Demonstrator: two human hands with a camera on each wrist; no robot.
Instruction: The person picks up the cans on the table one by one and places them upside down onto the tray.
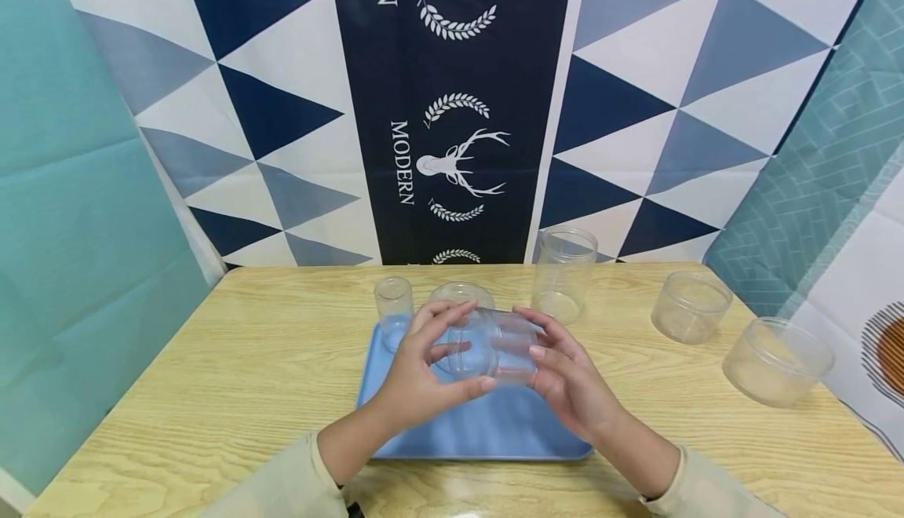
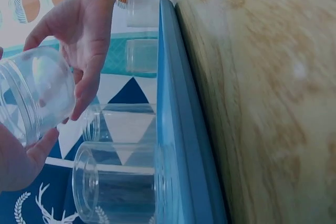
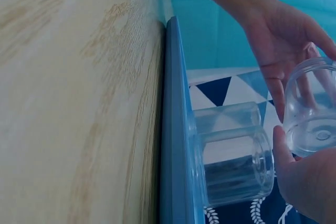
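Both hands hold a clear plastic jar [image 1: 514, 345] sideways above a blue tray [image 1: 487, 432]. My left hand [image 1: 424, 373] curves its fingers and thumb around the threaded mouth end. At the other end, my right hand [image 1: 574, 381] grips the base between thumb and fingers. The left wrist view shows the jar [image 2: 50, 85] between the right hand [image 2: 84, 38] and the left hand [image 2: 18, 161]. A narrow clear jar [image 1: 393, 298] stands upright at the tray's back left, and a wider clear jar [image 1: 462, 292] beside it is partly hidden by the held jar.
A tall clear jar [image 1: 563, 275] stands behind the tray on the right. Two short, wide clear jars [image 1: 692, 308] sit along the right side of the wooden table [image 1: 233, 377]. Patterned cloth [image 1: 452, 110] hangs at the table's back edge.
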